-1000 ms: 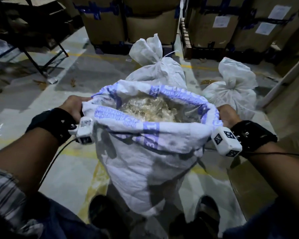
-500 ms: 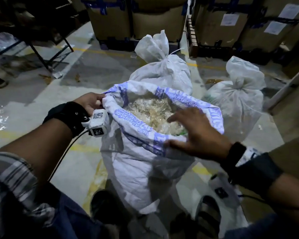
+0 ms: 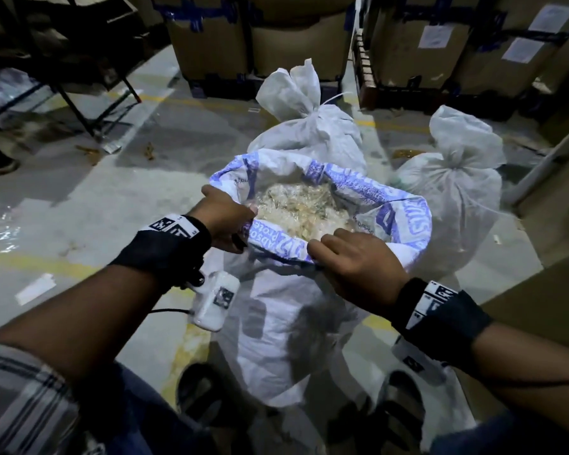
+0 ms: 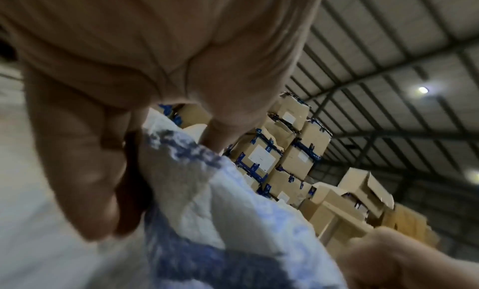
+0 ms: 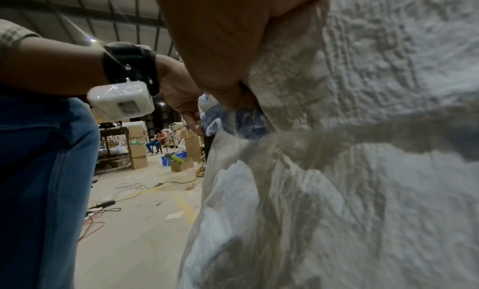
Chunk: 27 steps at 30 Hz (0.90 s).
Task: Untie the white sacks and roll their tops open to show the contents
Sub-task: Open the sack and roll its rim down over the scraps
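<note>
An untied white woven sack (image 3: 283,326) stands on the floor between my feet, its blue-printed top rolled outward. Pale crumpled clear plastic contents (image 3: 296,208) show inside. My left hand (image 3: 225,218) grips the rolled rim at its near-left side, thumb inside the mouth. My right hand (image 3: 352,261) grips the near rim beside it, fingers curled over the fold. In the left wrist view my fingers (image 4: 85,170) clamp the blue-printed fabric (image 4: 207,221). The right wrist view shows the sack's wall (image 5: 362,170) close up. Two tied white sacks stand behind: one (image 3: 309,126) straight ahead, one (image 3: 454,178) at the right.
Stacked cardboard boxes (image 3: 303,37) with blue tape line the back on pallets. A dark metal table frame (image 3: 79,80) stands at the far left. Yellow lines cross the grey concrete floor (image 3: 79,224). My shoes (image 3: 204,395) flank the sack's base. Cables (image 5: 124,193) lie on the floor behind.
My right hand left the sack's right side, crossed over the mouth and now grips the near rim. My left hand shifted along the rim toward the near-left, closer to the right hand.
</note>
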Each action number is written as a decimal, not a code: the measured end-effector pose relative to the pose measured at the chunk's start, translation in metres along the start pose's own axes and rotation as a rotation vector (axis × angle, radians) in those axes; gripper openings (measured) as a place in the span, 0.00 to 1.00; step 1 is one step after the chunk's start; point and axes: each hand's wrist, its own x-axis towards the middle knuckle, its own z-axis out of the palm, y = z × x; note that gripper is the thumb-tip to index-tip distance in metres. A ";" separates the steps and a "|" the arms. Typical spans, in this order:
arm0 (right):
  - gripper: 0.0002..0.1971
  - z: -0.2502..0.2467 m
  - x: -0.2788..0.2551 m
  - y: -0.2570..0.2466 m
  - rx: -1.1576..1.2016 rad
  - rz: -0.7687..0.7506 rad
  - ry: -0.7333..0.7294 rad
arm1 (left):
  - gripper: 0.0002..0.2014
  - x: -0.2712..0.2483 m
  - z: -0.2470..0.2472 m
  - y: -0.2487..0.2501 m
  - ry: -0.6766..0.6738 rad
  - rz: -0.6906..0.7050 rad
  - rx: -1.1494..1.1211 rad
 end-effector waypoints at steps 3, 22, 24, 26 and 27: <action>0.07 -0.002 0.000 -0.001 -0.053 -0.066 0.028 | 0.15 -0.002 -0.001 0.006 -0.107 -0.084 -0.371; 0.31 -0.001 -0.020 0.056 0.134 1.026 -0.108 | 0.19 0.032 -0.029 -0.009 -0.290 -0.199 -0.655; 0.39 -0.001 -0.025 0.076 0.283 1.330 -0.194 | 0.23 0.035 -0.027 -0.009 -0.230 -0.229 -0.530; 0.34 0.001 -0.029 0.086 0.631 1.524 -0.151 | 0.23 0.033 -0.026 -0.007 -0.156 -0.252 -0.397; 0.28 0.005 -0.030 0.086 0.848 1.595 -0.084 | 0.20 0.032 -0.026 -0.007 -0.120 -0.250 -0.357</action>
